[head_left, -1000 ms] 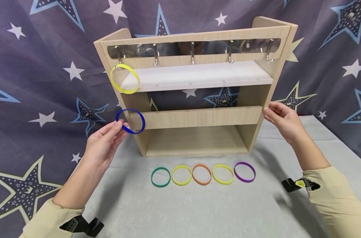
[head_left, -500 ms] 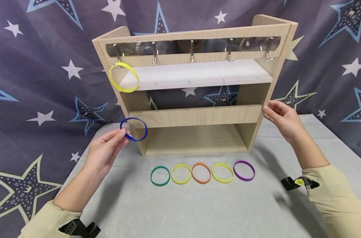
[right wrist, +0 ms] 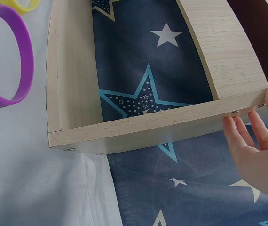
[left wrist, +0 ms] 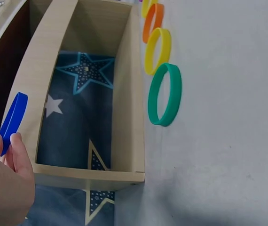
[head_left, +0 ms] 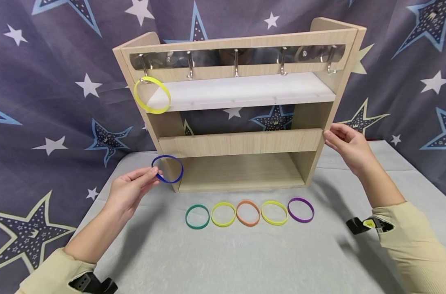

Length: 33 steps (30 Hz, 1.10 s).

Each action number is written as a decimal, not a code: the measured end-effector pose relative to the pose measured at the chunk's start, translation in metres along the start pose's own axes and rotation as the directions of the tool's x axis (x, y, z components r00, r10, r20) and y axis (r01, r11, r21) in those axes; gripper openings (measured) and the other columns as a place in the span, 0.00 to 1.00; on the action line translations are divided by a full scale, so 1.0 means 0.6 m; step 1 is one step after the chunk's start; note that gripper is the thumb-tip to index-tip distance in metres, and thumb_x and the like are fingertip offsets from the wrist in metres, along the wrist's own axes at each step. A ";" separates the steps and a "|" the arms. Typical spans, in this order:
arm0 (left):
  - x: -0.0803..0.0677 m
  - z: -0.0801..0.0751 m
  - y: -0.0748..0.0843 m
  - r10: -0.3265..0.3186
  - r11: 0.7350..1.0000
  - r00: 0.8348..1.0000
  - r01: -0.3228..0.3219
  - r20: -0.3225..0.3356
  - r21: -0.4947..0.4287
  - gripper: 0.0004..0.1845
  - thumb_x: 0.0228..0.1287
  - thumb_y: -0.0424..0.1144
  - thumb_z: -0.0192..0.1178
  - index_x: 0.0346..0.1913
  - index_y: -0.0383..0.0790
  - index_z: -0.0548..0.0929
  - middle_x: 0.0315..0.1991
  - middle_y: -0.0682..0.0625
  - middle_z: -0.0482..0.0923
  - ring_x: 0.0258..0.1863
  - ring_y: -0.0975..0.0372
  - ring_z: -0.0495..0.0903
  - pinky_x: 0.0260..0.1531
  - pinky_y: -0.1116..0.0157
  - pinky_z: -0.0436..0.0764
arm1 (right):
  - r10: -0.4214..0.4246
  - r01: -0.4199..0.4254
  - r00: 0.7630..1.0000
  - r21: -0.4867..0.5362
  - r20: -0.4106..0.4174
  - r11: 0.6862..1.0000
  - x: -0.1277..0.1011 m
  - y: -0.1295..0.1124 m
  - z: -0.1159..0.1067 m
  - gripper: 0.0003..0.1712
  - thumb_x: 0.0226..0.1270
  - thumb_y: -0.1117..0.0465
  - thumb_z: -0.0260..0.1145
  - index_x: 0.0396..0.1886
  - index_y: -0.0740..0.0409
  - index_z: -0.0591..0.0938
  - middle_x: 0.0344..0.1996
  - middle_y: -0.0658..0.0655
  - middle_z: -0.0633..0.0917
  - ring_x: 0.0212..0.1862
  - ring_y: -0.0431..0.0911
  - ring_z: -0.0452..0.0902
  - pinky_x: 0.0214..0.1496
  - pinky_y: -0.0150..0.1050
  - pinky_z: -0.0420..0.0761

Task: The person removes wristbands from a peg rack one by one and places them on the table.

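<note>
Left hand has the blue wristband pinched between thumb and fingertips, held up in the air right by the front left corner of the wooden shelf rack, close to its side panel edge. Right hand rests flat against the rack's right side panel, fingers straight, gripping nothing. Yellow wristband hangs from the leftmost hook. Five more bands sit in a row on the grey tablecloth, starting with the green wristband, with plenty of bare cloth in front of them.
</note>
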<state>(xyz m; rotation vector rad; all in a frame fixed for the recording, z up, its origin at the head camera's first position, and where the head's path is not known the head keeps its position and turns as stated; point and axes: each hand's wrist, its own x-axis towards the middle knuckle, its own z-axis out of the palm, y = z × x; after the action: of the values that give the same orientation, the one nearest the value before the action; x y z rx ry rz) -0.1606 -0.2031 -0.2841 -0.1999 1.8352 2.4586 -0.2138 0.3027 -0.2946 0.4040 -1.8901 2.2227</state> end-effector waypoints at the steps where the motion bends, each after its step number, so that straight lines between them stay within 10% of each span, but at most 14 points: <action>1: 0.000 -0.002 -0.001 -0.003 1.000 1.000 0.003 0.002 0.011 0.12 0.61 0.29 0.64 0.25 0.48 0.88 0.27 0.58 0.88 0.30 0.71 0.86 0.36 0.77 0.86 | -0.001 0.001 1.000 0.001 0.000 1.000 0.000 0.000 0.000 0.08 0.67 0.68 0.62 0.40 0.51 0.80 0.33 0.43 0.81 0.39 0.32 0.80 0.46 0.20 0.83; 33: 0.023 -0.071 -0.090 -0.201 0.938 0.979 0.187 0.018 0.294 0.07 0.62 0.29 0.63 0.29 0.44 0.84 0.25 0.56 0.87 0.27 0.69 0.86 0.35 0.74 0.87 | 0.004 -0.004 1.000 0.003 -0.004 1.000 0.000 0.002 0.000 0.07 0.66 0.68 0.63 0.39 0.51 0.80 0.32 0.43 0.81 0.38 0.31 0.80 0.46 0.20 0.83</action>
<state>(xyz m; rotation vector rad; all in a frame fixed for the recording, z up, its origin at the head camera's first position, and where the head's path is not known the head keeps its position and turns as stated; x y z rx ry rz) -0.1646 -0.2289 -0.3492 -0.2852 2.0192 2.0190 -0.2142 0.3026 -0.2955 0.3963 -1.8876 2.2275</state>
